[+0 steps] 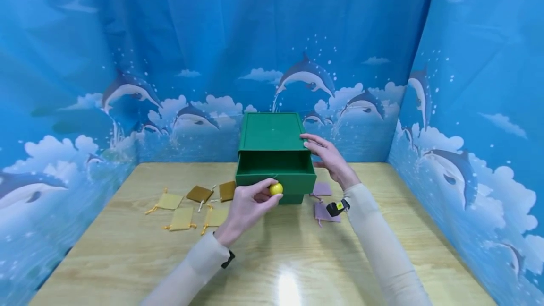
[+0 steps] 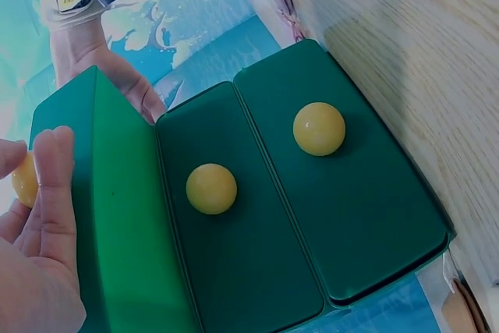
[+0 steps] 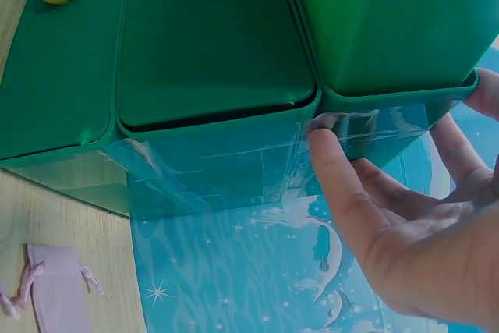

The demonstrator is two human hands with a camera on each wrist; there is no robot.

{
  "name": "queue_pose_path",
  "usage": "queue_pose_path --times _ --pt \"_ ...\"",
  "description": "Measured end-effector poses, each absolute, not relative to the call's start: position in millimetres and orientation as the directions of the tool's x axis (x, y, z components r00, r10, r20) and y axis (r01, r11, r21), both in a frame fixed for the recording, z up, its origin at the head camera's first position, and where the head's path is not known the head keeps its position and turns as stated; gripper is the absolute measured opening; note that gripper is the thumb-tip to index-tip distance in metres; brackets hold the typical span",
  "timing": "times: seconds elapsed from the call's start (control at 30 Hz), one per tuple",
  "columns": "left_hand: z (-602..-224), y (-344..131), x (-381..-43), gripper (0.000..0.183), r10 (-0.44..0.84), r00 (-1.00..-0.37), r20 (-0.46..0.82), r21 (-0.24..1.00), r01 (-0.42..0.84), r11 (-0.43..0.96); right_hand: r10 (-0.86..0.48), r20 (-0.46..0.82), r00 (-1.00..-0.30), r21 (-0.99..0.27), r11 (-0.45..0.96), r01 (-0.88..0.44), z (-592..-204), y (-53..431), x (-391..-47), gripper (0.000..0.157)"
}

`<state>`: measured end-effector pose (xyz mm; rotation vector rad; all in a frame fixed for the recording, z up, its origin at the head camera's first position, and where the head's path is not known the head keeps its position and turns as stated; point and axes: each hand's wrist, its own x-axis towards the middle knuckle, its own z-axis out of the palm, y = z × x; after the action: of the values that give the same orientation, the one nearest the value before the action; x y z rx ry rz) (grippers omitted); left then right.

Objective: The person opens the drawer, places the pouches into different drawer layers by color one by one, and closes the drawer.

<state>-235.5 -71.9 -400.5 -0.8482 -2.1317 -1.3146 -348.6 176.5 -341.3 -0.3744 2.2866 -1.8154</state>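
A green drawer cabinet point(image 1: 272, 131) stands at the back of the table with its top drawer point(image 1: 276, 162) pulled out. My left hand point(image 1: 250, 204) pinches the round yellow knob point(image 1: 276, 189) on that drawer's front between thumb and fingers. The inside of the drawer shows dark green. My right hand point(image 1: 329, 157) rests on the cabinet's right side, fingers spread near the top edge; in the right wrist view its fingertips point(image 3: 323, 139) touch the side wall by clear tape. Two lower drawers, each with a yellow knob point(image 2: 211, 189), are closed in the left wrist view.
Left of the cabinet lie several small drawstring pouches, pale yellow point(image 1: 182, 218) and brown point(image 1: 199, 194). Two lilac pouches point(image 1: 327, 211) lie to its right, close to my right wrist. A blue dolphin-print curtain point(image 1: 272, 37) encloses the wooden table point(image 1: 272, 259) at the back and sides.
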Motion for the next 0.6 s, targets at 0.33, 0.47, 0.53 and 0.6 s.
queue_pose_path --times 0.33,0.47,0.53,0.6 --pt "-400.3 -71.4 -232.4 0.022 0.266 -0.674 0.689 0.586 0.734 0.342 -0.311 -0.010 -0.950 -0.974 0.217 -0.061 -342.2 178.2 -349.5 0.050" --pt "-399.7 -72.3 -231.7 0.022 0.271 -0.668 0.693 0.577 0.740 0.347 -0.313 -0.014 -0.950 -0.974 0.221 -0.059 -342.0 177.0 -349.3 0.050" --pt "-398.9 -72.4 -231.4 0.023 0.276 -0.664 0.695 0.570 0.742 0.354 -0.312 -0.012 -0.950 -0.973 0.221 -0.060 -341.9 176.9 -349.6 0.050" --pt "-398.1 -72.6 -230.7 0.023 0.282 -0.663 0.694 0.564 0.743 0.359 -0.312 -0.010 -0.950 -0.973 0.223 -0.064 -342.1 177.0 -350.1 0.050"
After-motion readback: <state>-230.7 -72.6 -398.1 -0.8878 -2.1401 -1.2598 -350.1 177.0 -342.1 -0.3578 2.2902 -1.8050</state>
